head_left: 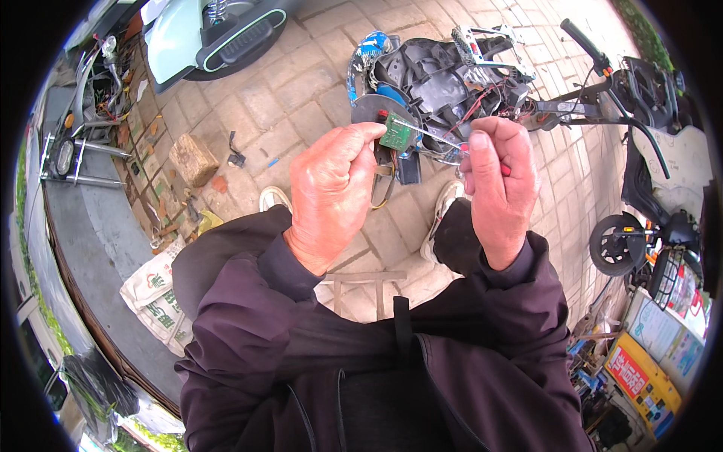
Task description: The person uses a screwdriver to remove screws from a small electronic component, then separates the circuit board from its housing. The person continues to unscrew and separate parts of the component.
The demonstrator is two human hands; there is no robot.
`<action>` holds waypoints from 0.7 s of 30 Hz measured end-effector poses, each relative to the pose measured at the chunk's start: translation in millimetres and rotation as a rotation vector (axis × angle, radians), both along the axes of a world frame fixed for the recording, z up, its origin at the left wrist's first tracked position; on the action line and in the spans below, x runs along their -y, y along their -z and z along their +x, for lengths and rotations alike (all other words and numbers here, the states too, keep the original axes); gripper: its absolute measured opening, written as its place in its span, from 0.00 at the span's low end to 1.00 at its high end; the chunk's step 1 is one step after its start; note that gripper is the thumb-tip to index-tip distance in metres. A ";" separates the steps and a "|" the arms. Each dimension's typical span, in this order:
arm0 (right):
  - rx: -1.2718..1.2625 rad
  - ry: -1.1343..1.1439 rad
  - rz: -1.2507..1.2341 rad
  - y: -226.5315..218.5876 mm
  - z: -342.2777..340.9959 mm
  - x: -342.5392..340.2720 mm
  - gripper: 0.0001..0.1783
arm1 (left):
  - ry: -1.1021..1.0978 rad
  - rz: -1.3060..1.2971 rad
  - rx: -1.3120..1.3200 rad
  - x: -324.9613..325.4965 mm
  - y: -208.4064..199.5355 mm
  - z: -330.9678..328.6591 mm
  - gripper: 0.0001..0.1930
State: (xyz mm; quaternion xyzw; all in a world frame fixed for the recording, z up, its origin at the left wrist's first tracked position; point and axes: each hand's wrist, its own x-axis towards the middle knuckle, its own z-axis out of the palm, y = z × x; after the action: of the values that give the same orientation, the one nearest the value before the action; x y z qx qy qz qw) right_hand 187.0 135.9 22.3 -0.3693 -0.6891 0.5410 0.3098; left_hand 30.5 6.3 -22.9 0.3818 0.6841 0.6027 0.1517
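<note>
My left hand (331, 188) pinches a small green circuit board (396, 132) between thumb and fingers, with a red part at its upper left edge and wires hanging below. In my right hand (499, 177) is a screwdriver (433, 135); its red handle is mostly hidden by the fingers. The thin metal shaft points left, and its tip is at the board's face; whether it touches a screw is too small to tell. Just beyond both hands lies a partly stripped vehicle body (433, 83) of black plastic, with blue parts and loose red wires.
A pale green scooter body (226, 38) stands at the far left. A wooden block (193, 160) and scraps lie on the paving, near a white printed sack (160, 294). Handlebars (580, 41) and a black wheel (617, 245) are on the right, above a yellow box (640, 384).
</note>
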 end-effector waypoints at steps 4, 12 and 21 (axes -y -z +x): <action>-0.041 -0.018 0.129 5.2 -0.9 -1.3 0.21 | -0.002 -0.021 0.053 -0.6 1.0 0.4 0.10; -0.201 -0.116 -0.012 3.7 1.4 -6.9 0.26 | 0.017 -0.034 0.070 -1.8 2.1 3.1 0.10; 0.003 -0.051 -0.013 -0.9 2.5 -3.0 0.19 | 0.064 -0.063 0.159 0.1 6.2 5.0 0.11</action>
State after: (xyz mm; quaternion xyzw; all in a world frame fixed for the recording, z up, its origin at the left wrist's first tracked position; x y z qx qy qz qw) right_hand 189.5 138.9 23.2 -0.3543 -0.6954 0.5527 0.2923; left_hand 35.5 6.2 -29.0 0.3495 0.6757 0.6043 0.2368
